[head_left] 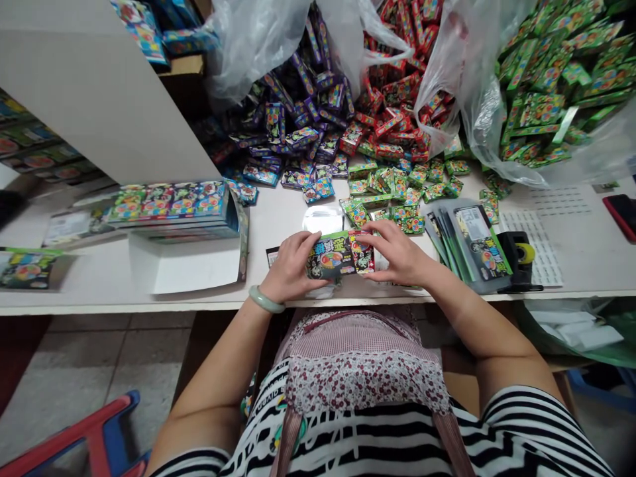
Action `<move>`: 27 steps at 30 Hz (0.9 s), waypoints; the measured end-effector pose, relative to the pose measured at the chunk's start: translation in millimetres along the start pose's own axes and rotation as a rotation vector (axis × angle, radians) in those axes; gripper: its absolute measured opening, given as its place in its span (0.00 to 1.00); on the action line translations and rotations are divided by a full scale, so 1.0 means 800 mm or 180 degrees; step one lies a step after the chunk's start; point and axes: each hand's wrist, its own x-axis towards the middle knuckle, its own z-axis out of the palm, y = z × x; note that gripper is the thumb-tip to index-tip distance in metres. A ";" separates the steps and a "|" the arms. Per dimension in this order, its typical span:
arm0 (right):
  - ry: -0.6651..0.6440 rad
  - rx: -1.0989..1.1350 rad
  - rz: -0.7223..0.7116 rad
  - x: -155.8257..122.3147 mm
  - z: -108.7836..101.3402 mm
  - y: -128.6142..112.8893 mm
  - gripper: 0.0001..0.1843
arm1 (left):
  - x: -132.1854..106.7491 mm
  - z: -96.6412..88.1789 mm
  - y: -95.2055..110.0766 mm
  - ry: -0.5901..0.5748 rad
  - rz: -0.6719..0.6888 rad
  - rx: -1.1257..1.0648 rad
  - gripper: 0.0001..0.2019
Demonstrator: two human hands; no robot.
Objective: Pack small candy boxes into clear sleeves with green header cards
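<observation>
In the head view, your left hand (292,265) holds a green-and-black packet (328,260) at the centre of the frame, its fingers closed on the packet's left end. Your right hand (402,255) has its fingers narrowed on a small red box (364,253) at the packet's right end; whether it sits inside, you cannot tell. Small green boxes (390,185) lie on the surface (271,215) just above, towards the upper right.

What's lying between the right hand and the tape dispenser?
The head view shows a fan of flat packs between the right hand and the tape dispenser.
</observation>
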 end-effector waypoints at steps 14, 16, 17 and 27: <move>0.0555 0.0406 0.0723 0.002 0.040 -0.024 0.23 | -0.001 0.015 0.004 0.0157 -0.0072 0.0165 0.49; 0.0572 0.0555 0.0754 0.007 0.044 -0.028 0.19 | 0.001 0.018 0.007 0.0097 -0.0110 0.0043 0.48; 0.0708 0.0645 0.0779 0.012 0.044 -0.026 0.18 | 0.000 0.019 0.006 0.0095 -0.0148 -0.0002 0.48; 0.0272 -0.0616 0.0819 0.264 0.051 0.130 0.20 | -0.028 0.003 -0.022 0.0359 -0.0407 -0.0010 0.52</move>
